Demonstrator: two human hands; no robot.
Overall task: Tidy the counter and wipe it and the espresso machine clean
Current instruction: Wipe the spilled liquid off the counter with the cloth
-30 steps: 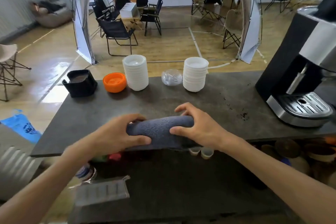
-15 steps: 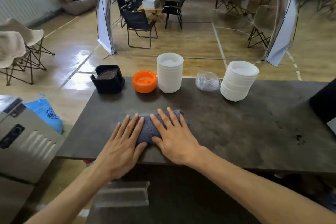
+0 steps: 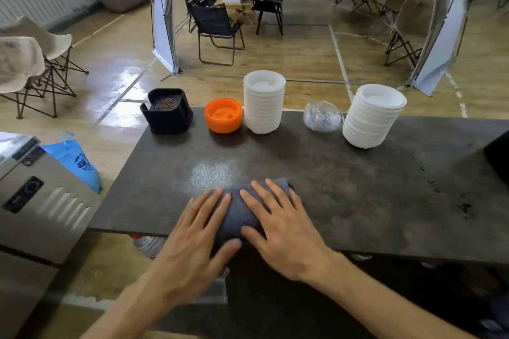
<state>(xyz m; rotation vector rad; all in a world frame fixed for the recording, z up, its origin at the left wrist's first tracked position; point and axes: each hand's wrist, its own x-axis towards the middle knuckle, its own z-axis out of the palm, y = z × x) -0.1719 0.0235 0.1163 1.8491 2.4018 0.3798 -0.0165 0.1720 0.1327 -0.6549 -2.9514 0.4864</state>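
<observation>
A folded dark grey cloth [image 3: 239,215] lies on the dark stone counter [image 3: 344,187] near its front edge. My left hand [image 3: 192,239] and my right hand [image 3: 281,226] press flat on the cloth side by side, fingers straight and spread. A pale damp patch [image 3: 213,175] shows on the counter just beyond the cloth. Dark coffee specks [image 3: 464,206] lie scattered on the counter at the right. Only a black corner of the espresso machine [image 3: 498,159] shows at the right edge.
Along the counter's far edge stand a black knock box [image 3: 168,113], an orange lid [image 3: 223,115], two stacks of white lids [image 3: 264,102] [image 3: 371,115] and a clear plastic dome lid [image 3: 323,117]. A steel appliance [image 3: 35,201] sits at the left.
Both hands went from gripping the rolled cloth to lying flat on it. They have pulled it a little toward the front edge, leaving a damp patch. The view turned left, away from the espresso machine.
</observation>
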